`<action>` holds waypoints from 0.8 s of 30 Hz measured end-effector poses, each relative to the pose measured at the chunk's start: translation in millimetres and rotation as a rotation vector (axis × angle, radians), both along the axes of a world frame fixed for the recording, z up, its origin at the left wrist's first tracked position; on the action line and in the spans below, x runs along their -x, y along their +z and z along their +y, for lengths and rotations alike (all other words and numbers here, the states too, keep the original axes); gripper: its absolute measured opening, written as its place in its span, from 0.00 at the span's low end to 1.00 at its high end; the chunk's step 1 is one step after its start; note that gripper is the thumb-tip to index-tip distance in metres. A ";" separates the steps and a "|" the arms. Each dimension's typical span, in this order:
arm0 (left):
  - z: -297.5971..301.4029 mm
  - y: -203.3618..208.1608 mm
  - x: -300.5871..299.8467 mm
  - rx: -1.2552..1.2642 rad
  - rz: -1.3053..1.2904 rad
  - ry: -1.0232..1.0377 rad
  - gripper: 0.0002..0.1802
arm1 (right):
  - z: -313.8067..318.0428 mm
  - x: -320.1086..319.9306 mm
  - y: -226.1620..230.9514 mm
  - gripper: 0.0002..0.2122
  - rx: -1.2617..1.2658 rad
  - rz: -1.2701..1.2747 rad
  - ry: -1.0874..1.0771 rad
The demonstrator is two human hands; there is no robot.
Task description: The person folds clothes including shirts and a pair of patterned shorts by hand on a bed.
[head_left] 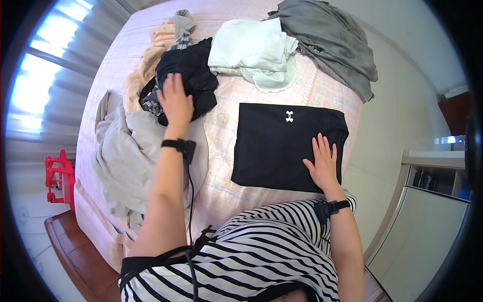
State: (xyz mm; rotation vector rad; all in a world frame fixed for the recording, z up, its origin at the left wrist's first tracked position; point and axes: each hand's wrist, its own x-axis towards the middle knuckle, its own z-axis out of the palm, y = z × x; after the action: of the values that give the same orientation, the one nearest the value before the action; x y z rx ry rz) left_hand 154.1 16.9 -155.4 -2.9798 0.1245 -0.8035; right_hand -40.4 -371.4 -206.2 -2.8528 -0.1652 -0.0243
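"Where is the left hand (pixel 176 103)?"
"Upper left of the frame, fingers loosely extended, closed on nothing, over a crumpled black fabric garment (pixel 193 68)."
"And the right hand (pixel 324 166)?"
"Right of centre, fingers spread, palm down on a flat, rectangular, folded black fabric garment (pixel 276 148), gripping nothing."
"Underneath?"
"A pale pink patterned bedspread (pixel 221 131)."

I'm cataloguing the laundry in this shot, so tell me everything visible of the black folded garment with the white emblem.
The smooth black fabric garment is folded into a flat, roughly rectangular shape, its right side slightly uneven. A small white emblem sits near the middle of its far edge. It lies on the pale pink patterned bedspread, toward the right edge. The person's bare right hand rests on its right part, fingers spread. Its inner layers are hidden.
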 end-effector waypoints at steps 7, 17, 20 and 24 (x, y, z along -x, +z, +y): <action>58.6 19.2 -26.7 0.339 0.409 0.242 0.23 | -16.1 41.7 26.1 0.18 -0.596 0.019 -0.182; 32.5 152.8 48.9 2.164 0.289 -0.703 0.25 | -31.3 124.1 56.3 0.12 -1.097 0.101 -0.464; 11.0 164.8 109.7 2.218 0.447 -0.868 0.25 | -8.7 128.8 83.9 0.20 -1.136 0.096 -0.283; -90.6 147.7 183.4 2.206 0.844 -0.859 0.28 | 34.1 124.8 138.2 0.41 -1.208 0.127 0.024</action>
State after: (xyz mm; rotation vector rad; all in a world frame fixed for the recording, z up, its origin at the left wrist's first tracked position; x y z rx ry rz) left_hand -29.4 -73.7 -7.8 -4.6674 1.4056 2.2183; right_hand -165.2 -337.3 -68.0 -1.6405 -0.1006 0.0470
